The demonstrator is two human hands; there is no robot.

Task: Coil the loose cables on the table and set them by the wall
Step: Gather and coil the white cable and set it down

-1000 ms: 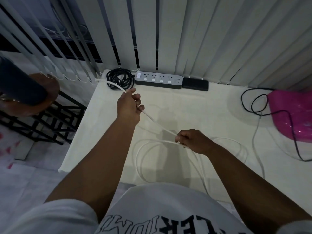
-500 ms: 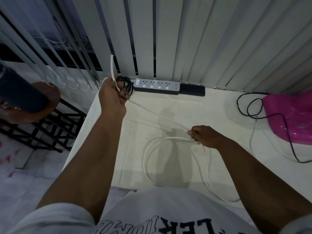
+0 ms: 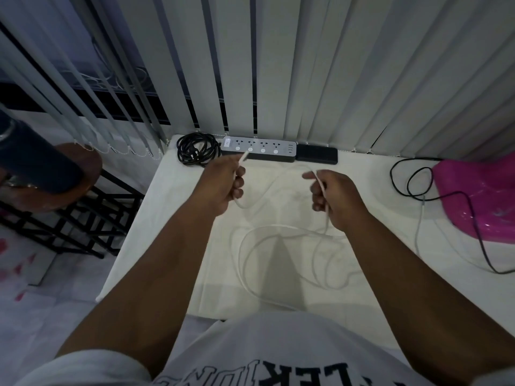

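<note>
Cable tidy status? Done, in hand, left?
Done: a black coil lies by the blinds, beside the power strip. In hand: the white cable, gripped by the left hand and right hand, mostly loose on the table. Left: the black cable by the pink tub.

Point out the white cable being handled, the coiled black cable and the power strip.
white cable (image 3: 252, 247): head view, on the loose loop lying on the table.
coiled black cable (image 3: 196, 149): head view, on the bundle's middle.
power strip (image 3: 257, 144): head view, on its socket face.
</note>
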